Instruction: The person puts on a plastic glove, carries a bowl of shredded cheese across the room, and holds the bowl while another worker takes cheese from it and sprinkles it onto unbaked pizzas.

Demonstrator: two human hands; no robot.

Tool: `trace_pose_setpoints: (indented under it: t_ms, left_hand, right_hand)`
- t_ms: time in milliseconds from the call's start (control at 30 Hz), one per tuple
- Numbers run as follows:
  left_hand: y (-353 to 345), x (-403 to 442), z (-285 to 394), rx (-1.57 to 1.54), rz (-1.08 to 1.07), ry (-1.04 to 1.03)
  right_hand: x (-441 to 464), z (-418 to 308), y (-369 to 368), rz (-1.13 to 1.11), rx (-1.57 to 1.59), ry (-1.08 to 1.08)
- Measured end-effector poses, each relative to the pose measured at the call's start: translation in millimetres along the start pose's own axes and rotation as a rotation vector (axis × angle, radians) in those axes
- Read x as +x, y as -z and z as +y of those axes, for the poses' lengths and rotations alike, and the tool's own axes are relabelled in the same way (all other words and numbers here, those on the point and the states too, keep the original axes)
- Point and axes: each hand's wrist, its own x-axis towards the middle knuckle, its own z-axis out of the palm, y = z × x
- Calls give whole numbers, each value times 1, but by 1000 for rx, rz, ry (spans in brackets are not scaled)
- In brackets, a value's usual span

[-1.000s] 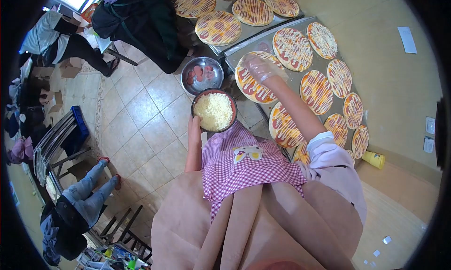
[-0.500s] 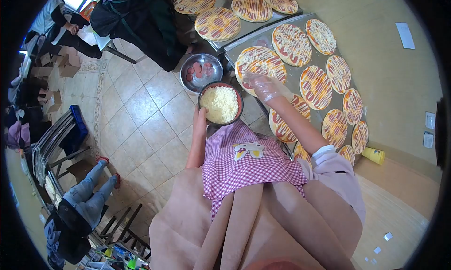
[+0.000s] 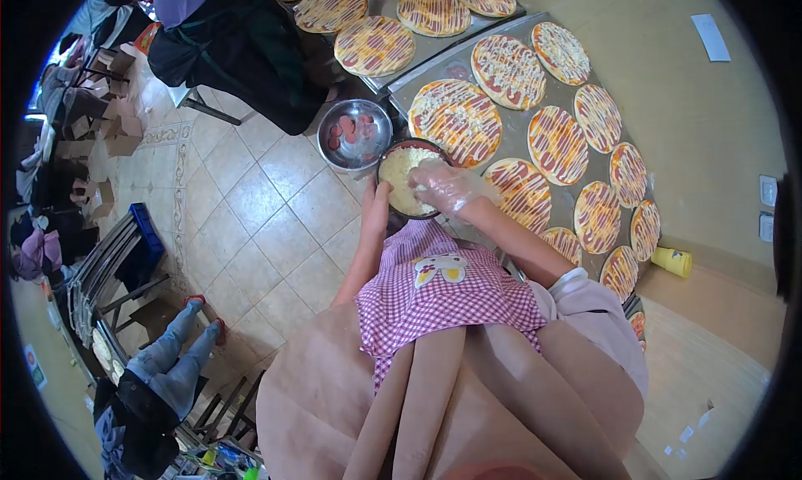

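Observation:
My left hand (image 3: 376,203) grips the left rim of a dark round bowl (image 3: 385,198) with a reddish inner wall. Pale shredded cheese (image 3: 401,172) lies inside it. My right hand (image 3: 439,185), in a clear plastic glove, is down in the bowl with its fingers curled into the cheese; the fingertips are partly hidden. Just beyond the bowl, a large pizza (image 3: 455,122) lies on the metal table, with reddish slices, sauce stripes and white shreds scattered over it. Another pizza (image 3: 516,198) is close to my right wrist.
A steel basin (image 3: 354,135) with pink-red slices stands left of the bowl. More striped pizzas (image 3: 558,144) cover the table. Another person in a dark apron (image 3: 238,54) stands at upper left. A yellow cup (image 3: 672,261) lies at the right edge.
My right hand has moved from above the nearest large pizza back into the bowl. The bowl has shifted slightly right, with my left hand still on it.

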Motion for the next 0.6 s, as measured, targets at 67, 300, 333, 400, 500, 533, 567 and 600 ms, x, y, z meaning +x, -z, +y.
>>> trace_pose_setpoints:
  t_ms: [67,300,333,400,500,533,567,600]
  left_hand:
    - [2,3,-10,-23,30,22]
    - [11,-11,26,-107,52,119]
    - [13,-14,31,-113,52,135]
    - [17,-17,33,-111,74,164]
    - [17,-17,32,-100,110,182]
    - [18,-15,31,-102,107,185]
    - [20,-14,29,-103,105,190]
    - [21,-14,29,-99,102,190]
  right_hand:
    - [6,8,14,6,87,-3]
    - [42,52,50,207,-37,-197]
    - [49,59,54,205,-35,-208]
    - [72,104,36,280,-175,-180]
    - [71,104,39,415,-114,-85]
    - [69,97,46,362,-84,-106]
    - [66,93,49,309,-53,-127]
    - [63,90,49,240,-67,-143]
